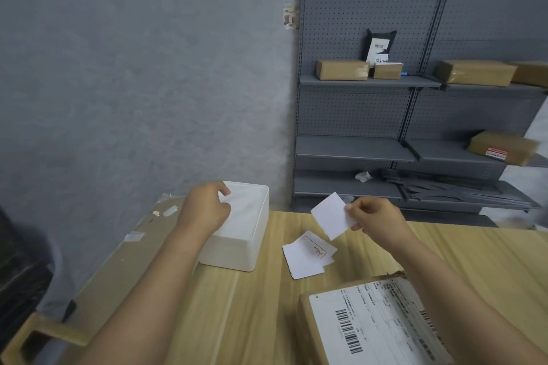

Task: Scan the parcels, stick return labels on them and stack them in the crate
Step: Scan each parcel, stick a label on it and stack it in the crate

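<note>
At the centre of the frame, the right hand [375,218] held a blank white label [332,215] up above the bench [243,305], its thumb and fingers [355,227] pinching the label's right edge. Left of it, the left hand [204,207] hung over the open white bin [240,249], its fingers curled on a thin white sheet [229,200] at the bin's mouth. Between the hands and lower, a small pile of labels [308,255] lay on the bench, the top one marked in red. At the lower right, a parcel [376,326] with a barcoded shipping sheet lay flat on the bench, partly under the right forearm. At the upper right stood grey shelves [370,81] carrying brown boxes [342,69].
</note>
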`<state>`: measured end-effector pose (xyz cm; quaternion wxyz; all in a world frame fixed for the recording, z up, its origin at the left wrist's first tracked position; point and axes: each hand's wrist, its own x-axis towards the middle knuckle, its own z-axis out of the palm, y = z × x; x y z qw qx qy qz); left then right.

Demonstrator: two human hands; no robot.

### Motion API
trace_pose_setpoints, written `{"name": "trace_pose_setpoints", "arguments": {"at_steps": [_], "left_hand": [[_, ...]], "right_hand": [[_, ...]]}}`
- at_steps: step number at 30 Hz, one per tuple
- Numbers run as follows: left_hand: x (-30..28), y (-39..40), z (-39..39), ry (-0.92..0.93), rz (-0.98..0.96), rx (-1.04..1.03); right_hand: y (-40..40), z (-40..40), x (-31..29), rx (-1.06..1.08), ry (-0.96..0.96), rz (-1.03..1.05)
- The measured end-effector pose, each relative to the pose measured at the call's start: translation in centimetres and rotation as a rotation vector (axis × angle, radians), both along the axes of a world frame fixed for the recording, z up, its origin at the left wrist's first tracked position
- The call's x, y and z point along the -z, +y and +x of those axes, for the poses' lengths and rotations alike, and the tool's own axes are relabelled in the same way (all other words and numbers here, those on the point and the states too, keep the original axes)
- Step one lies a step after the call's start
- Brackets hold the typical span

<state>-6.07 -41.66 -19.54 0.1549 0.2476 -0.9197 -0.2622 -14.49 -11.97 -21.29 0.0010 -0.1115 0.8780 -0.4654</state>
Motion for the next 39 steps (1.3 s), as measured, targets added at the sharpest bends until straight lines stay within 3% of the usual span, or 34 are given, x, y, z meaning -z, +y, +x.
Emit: {"name": "trace_pose_setpoints", "arguments": {"at_steps": [4, 8, 10, 15, 19, 22, 25, 31, 35, 39], "left_hand": [[0.0, 1.2, -0.2, -0.205, -0.112, 0.113], [-1.0, 4.9, -0.7, 0.026, -0.087, 0.178], [-1.6, 7.4, -0.8, 0.051, 0.092, 0.260], [-2.8, 12.7, -0.3, -0.079, 0.768, 0.413], [-2.8, 13.9, 0.2, -0.011, 0.988, 0.386], [-2.4, 14.5, 0.5, 0.057, 1.008, 0.365], [-2.2, 15.5, 0.8, 0.113, 1.038, 0.335], [-1.0, 17.5, 2.0, 0.057, 0.992, 0.343], [0.0, 18.7, 2.6, 0.060, 0.741, 0.265], [0.6, 19.3, 3.5, 0.015, 0.694, 0.245]], "right_hand": [[0.2, 0.5, -0.2, -0.040, 0.021, -0.009], [0.3, 1.2, -1.0, -0.079, 0.111, -0.015], [0.1, 1.6, -1.5, -0.087, 0.178, -0.006], [-0.4, 3.4, -2.8, -0.250, 0.272, -0.019], [0.4, 4.3, -3.4, -0.371, 0.262, -0.051], [1.5, 4.6, -3.4, -0.381, 0.205, -0.088], [2.7, 4.7, -3.1, -0.234, 0.100, -0.195], [5.7, 5.5, -2.4, -0.258, -0.147, -0.278], [7.1, 6.6, -1.9, -0.251, -0.206, -0.143], [8.0, 7.6, -1.7, -0.278, -0.238, -0.026]]}}
